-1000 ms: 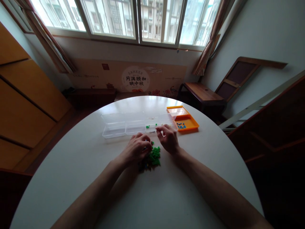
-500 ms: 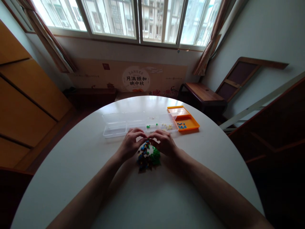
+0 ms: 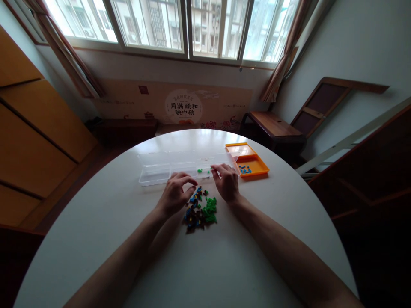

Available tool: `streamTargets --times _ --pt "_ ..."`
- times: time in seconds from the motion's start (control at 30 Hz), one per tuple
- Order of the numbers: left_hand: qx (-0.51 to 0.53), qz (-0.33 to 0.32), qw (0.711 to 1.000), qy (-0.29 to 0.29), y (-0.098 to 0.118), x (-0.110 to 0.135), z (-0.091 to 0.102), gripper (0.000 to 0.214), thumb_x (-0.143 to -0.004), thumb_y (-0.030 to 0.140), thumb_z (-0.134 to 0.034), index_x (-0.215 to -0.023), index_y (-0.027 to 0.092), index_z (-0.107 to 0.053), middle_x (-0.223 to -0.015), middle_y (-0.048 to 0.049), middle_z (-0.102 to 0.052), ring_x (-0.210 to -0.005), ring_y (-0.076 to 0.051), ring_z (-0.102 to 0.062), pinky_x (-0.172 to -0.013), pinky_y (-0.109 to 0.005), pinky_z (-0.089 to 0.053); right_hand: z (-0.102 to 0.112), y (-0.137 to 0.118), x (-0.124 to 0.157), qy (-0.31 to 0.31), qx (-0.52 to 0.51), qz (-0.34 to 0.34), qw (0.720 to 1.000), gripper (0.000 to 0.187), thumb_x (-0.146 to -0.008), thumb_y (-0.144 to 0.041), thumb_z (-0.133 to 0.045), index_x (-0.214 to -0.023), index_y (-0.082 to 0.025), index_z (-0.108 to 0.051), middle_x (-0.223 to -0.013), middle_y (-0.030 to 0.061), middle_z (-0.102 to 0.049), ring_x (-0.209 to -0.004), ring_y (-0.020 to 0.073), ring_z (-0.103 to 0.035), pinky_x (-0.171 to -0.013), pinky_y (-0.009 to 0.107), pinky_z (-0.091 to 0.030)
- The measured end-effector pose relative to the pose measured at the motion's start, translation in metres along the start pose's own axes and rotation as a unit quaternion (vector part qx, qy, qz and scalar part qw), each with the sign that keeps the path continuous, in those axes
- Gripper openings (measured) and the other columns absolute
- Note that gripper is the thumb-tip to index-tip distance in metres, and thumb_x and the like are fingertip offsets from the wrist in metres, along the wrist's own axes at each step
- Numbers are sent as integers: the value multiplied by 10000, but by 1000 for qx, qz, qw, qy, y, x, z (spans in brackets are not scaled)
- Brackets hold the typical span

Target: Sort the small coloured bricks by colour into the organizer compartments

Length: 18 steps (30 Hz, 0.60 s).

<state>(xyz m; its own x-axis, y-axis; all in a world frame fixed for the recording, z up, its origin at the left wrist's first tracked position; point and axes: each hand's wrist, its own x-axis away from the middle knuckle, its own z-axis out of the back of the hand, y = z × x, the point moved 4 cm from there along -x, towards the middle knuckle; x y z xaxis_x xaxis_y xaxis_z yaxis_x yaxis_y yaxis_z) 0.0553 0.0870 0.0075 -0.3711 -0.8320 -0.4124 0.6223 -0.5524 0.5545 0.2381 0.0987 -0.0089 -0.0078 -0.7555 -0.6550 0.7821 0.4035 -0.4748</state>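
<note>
My left hand (image 3: pixel 176 193) rests at the left of a pile of small building bricks (image 3: pixel 195 216), thumb and forefinger curved with a small gap and nothing visible between them. The pile mixes dark, blue and yellow pieces, with green bricks (image 3: pixel 210 207) on its right side. Over the clear plastic case (image 3: pixel 156 176), my right hand (image 3: pixel 225 182) has its fingertips pinched together. A green bit shows at those tips, but I cannot tell whether it is held. Just left of them, small green bricks (image 3: pixel 199 170) lie in a compartment. The right hand covers the case's pale pieces.
An orange tray (image 3: pixel 261 167) with several small blue pieces (image 3: pixel 245 169) adjoins the case's right end. All this stands on a round white table (image 3: pixel 105 205). Beyond its far edge are a wooden chair (image 3: pixel 276 124) and a printed panel (image 3: pixel 128 96) below the window.
My right hand has moved away from the left hand, forward and right over the case. The left thumb and forefinger have parted. Another green bit now shows in the case.
</note>
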Motion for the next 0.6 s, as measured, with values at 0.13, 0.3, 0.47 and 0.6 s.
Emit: streamTargets --times 0.13,0.3,0.47,0.6 --pt "-25 -49 995 -85 8 5 -6 177 -733 146 -586 -822 246 -702 -969 -16 -639 -976 -213 -505 -924 -398 -398 6 -4 7 -1 -10 11 1000 144 -885 -176 -557 -918 -191 -697 -800 40 -663 -705 172 -559 -727 302 -428" --pt "-73 -75 987 -119 15 7 -11 136 -734 195 -617 -822 255 -702 -977 -17 -643 -981 -225 -501 -919 -409 -374 9 -8 11 -5 -16 17 1000 145 -876 -171 -550 -894 -192 -692 -787 33 -653 -678 165 -543 -712 295 -428" --pt "-106 -83 985 -111 13 8 -13 110 -757 218 -618 -829 254 -693 -963 -21 -646 -964 -228 -503 -885 -402 -360 7 -7 12 -4 -22 13 1000 145 -875 -178 -546 -890 -198 -689 -789 30 -651 -679 162 -545 -719 291 -431" --pt "-124 -79 983 -106 10 8 -14 80 -769 214 -610 -794 242 -680 -948 -19 -651 -957 -226 -504 -870 -395 -348 7 -6 12 -1 -27 13 1000 145 -873 -176 -546 -880 -195 -689 -789 31 -650 -673 160 -547 -712 289 -432"
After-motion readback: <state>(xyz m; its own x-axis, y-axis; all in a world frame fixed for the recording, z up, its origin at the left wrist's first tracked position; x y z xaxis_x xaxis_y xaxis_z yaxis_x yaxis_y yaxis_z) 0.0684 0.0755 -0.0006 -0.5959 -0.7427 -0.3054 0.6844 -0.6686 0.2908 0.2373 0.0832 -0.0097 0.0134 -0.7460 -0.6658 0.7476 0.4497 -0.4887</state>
